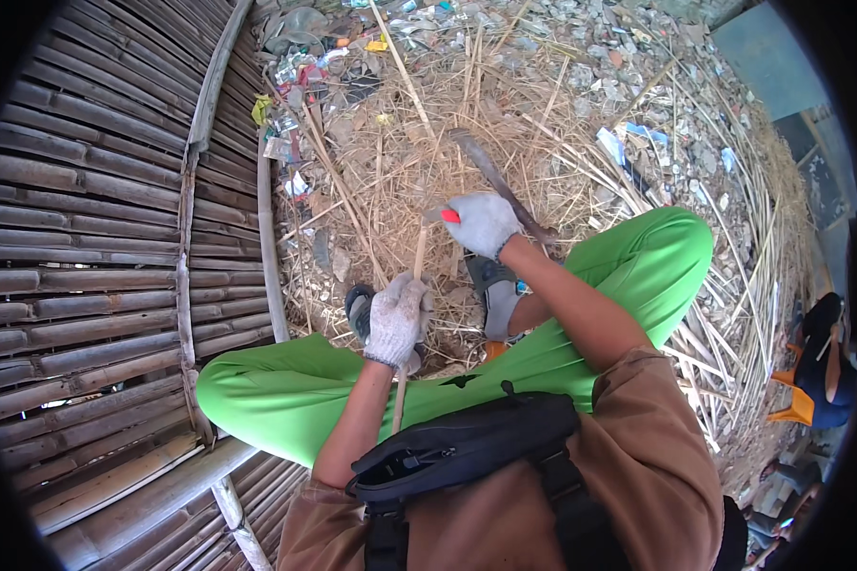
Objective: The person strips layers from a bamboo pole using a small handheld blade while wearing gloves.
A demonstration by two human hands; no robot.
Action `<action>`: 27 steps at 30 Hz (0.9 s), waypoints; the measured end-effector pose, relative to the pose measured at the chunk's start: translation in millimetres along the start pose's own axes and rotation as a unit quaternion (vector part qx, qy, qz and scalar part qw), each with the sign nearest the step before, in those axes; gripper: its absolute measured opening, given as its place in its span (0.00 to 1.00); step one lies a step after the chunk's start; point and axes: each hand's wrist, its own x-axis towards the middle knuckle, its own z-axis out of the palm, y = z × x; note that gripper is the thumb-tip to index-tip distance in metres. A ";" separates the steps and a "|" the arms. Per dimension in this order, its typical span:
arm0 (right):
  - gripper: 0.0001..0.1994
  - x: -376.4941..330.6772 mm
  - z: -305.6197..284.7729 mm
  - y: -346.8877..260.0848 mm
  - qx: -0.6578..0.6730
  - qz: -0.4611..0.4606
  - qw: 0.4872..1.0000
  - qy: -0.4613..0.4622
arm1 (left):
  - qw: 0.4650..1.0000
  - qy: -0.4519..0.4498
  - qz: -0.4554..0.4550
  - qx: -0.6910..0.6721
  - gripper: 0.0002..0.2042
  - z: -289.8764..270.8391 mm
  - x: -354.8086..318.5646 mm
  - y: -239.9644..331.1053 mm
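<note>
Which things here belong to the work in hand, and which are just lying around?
In use:
pale strip, held in the gloved left hand
red-handled tool, in the gloved right hand

Apparently just lying about:
dark curved piece on the ground, purpose unclear
yellow scrap
loose pale sticks at the right

Left grip gloved, curled closed, back facing up, held lower; left forearm angles up and slightly right, left wrist about straight. Right grip also gloved, fist-closed, farther forward and right; right forearm slants up-left from bent elbow.
</note>
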 end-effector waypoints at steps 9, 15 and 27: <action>0.14 -8.6 9.5 -18.2 -0.020 -0.064 0.996 -0.052 | 0.989 0.007 0.070 0.130 0.12 -5.0 3.9 -7.9; 0.14 -9.4 12.3 -20.1 -0.016 -0.048 0.996 -0.072 | 0.975 0.032 0.144 0.167 0.13 -1.3 5.4 -14.9; 0.22 8.7 20.5 23.7 -0.022 0.145 0.988 -0.036 | 0.987 0.004 0.093 0.134 0.11 -1.7 -10.1 -10.4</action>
